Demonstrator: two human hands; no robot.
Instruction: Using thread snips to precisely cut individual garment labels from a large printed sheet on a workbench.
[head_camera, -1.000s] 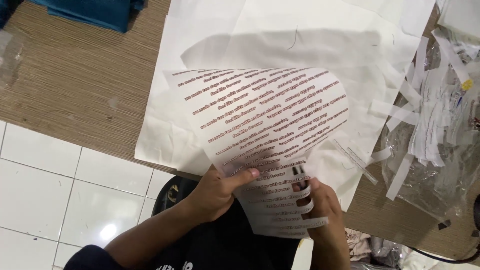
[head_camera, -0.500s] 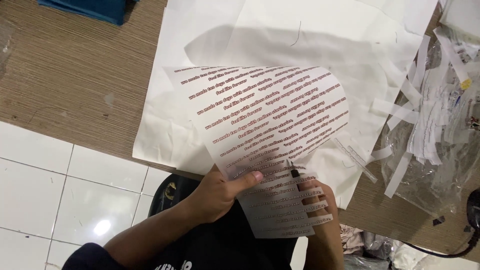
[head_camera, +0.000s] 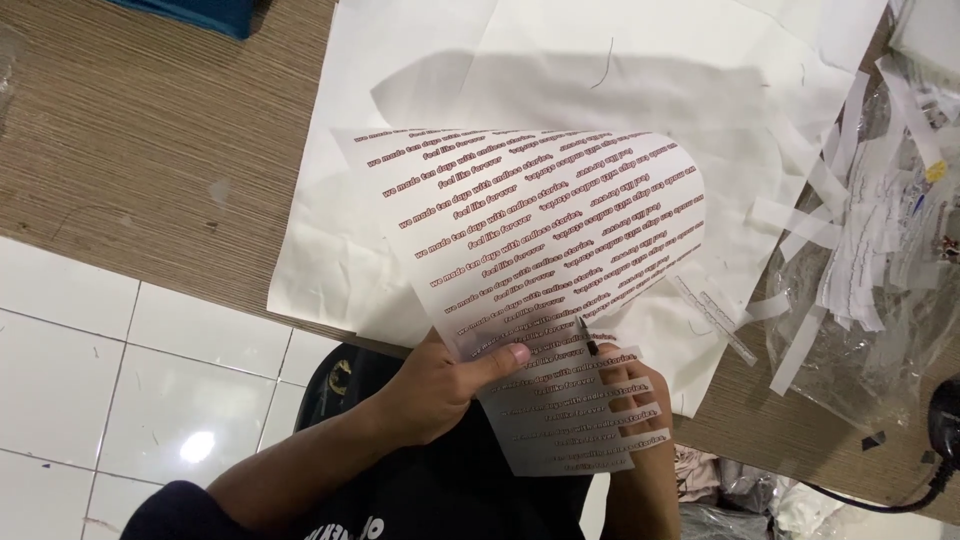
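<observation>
Head view shows the left hand (head_camera: 445, 385) pinching a printed sheet (head_camera: 540, 250) above the bench (head_camera: 140, 150) edge, thumb on top. The right hand (head_camera: 635, 400) is mostly hidden behind the sheet's cut strips; its grip cannot be told. Paper scraps (head_camera: 830, 250) and a clear bag (head_camera: 880, 330) lie to the right.

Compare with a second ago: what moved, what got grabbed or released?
Little moved. The scissor tip has worked further into the printed sheet, and more cut strips now hang over the right hand. Left hand still pinches the sheet with its thumb. Nothing grabbed or released. White cloth, paper scraps and wooden table unchanged.
</observation>
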